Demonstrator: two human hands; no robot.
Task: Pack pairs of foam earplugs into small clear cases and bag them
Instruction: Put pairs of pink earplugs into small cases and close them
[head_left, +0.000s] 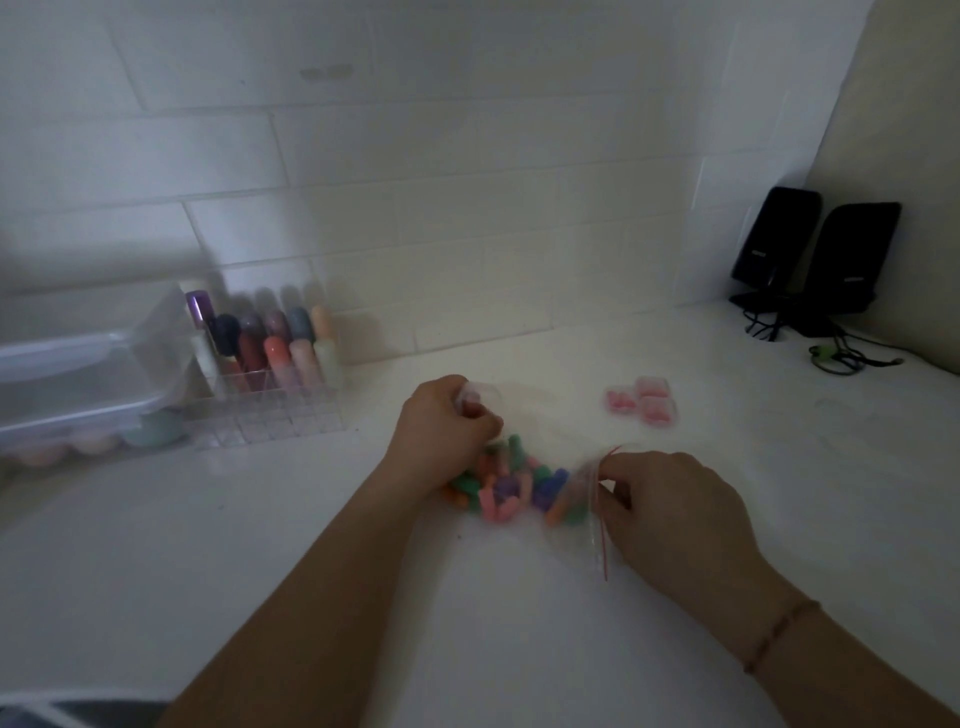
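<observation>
Left hand (447, 421) sat curled at the far-left end of the earplug pile (511, 486), fingers (480, 415) closed on something small and clear, probably a case (480, 389). Too blurred to say whether a plug was in it.

Right hand (670, 509) pinched the mouth of the zip bag (592, 499), fingers closed on the clear plastic beside the red seal line (601, 519). The bag lay flat on the white surface (311, 545), its long axis running roughly left-right between the two hands, mouth toward the right hand. The seal line ran near-to-far, across that axis.

The loose multicoloured earplugs lay between the hands, touching or just under the left hand and near the right fingers. Could not tell for sure whether they were inside the bag or spilling from it. The left hand was the nearer one to the plugs, so picking a pair likely falls to it while the right steadies the bag.

Filled pink cases (644, 402) sat in a small cluster further back and right, well apart from both hands.

Writing: two black speakers (815, 249) at the far right each carried a small light label, unreadable. No legible brand on the bag, the cases or the clear organiser (270, 405) of bottles at left.
</observation>
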